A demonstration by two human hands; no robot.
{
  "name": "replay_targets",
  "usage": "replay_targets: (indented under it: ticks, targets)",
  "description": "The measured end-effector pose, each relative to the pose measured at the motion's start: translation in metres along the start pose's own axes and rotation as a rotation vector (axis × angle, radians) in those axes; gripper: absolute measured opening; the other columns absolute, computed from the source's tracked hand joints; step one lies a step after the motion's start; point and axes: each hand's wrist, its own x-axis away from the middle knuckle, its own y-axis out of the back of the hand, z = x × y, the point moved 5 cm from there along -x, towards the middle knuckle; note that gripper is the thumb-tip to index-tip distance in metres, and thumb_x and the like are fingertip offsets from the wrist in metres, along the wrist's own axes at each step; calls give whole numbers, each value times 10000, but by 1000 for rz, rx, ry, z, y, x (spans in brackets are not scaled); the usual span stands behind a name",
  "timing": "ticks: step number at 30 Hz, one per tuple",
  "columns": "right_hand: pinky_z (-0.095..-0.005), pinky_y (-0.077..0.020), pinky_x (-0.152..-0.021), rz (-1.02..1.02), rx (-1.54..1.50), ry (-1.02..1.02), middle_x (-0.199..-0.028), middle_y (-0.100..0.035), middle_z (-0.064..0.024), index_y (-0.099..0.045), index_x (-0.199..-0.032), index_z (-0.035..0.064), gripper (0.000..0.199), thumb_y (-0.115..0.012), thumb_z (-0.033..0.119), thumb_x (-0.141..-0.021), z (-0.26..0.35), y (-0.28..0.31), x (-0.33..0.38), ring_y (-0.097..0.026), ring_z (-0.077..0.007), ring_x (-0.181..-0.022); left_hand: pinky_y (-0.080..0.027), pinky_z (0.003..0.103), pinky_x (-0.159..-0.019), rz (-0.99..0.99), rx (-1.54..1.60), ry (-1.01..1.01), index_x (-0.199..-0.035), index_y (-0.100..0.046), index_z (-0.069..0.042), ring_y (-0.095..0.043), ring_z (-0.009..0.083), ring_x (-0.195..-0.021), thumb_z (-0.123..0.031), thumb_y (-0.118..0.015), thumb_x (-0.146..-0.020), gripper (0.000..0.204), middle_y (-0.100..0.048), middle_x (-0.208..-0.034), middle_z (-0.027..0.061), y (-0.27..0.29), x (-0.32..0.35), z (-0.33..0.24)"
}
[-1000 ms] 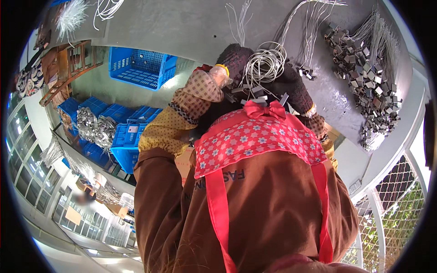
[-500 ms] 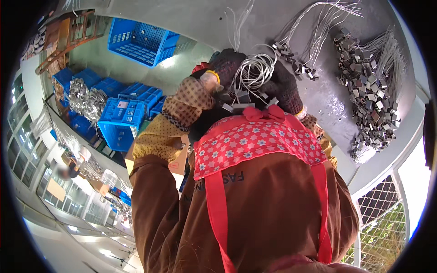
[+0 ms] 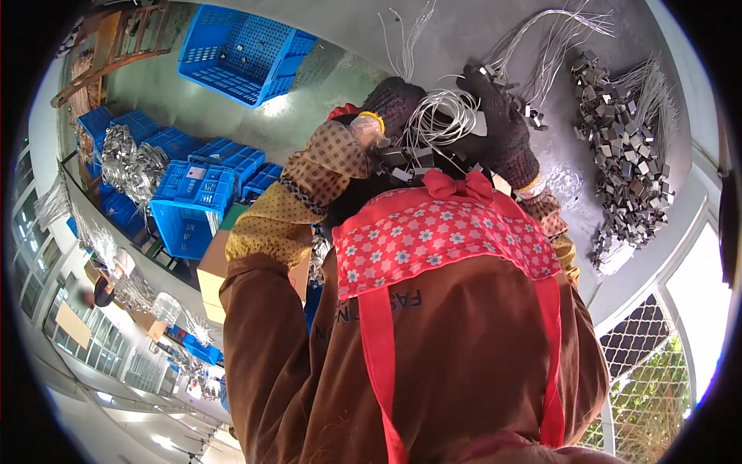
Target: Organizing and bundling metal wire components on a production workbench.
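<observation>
A loose coil of thin white wire (image 3: 440,116) hangs between my two dark-gloved hands. My left hand (image 3: 393,104) is closed at the coil's left side, and loose wire ends (image 3: 406,39) stick up beyond it. My right hand (image 3: 498,127) lies to the right of the coil, its fingertips stretched to a small group of metal blocks with wires (image 3: 533,116); whether it grips one is hidden. Below the coil, against the red flowered apron (image 3: 448,232), sit several small grey metal blocks (image 3: 410,160).
On the grey worktop (image 3: 556,162), a large heap of metal blocks (image 3: 626,155) with white wires lies at the right. A blue crate (image 3: 243,58) stands on the floor at the far left. More blue crates (image 3: 189,205) and a cardboard box (image 3: 212,271) stand nearer on the left.
My right hand has moved away from the coil, up and to the right toward the small group of blocks. My left hand stays at the coil. The whole view has shifted slightly.
</observation>
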Motion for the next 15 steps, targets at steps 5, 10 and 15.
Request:
replay_targets:
  ticks: [5,10,15]
  targets:
    - [-375,-520,-931,140,-47,-97,-1352,-568,-157,-454,-1413,54,830,-843,275,-713,29,-24,6,-625,-299,-1158,-549,397,-696,73,184,144,-1029,-706,-46,-704,340,-811,-238,-670,-838,274,-707,-875,197,13,32,11]
    - [-366,-547,-833,-52,-215,-235,-1211,-647,-174,-589,-1262,51,488,-731,173,-812,47,-55,20,-684,-311,-1021,-550,409,-706,-56,202,77,-1055,-694,-65,-703,349,-832,-192,-646,-850,246,-711,-924,186,13,65,16]
    - [-301,-505,-896,66,-218,-559,-1287,-604,-161,-553,-1329,14,466,-683,105,-891,81,-81,13,-612,-166,-1101,-539,454,-742,-160,124,102,-1039,-695,-73,-688,375,-857,-167,-645,-824,240,-705,-922,201,9,89,16]
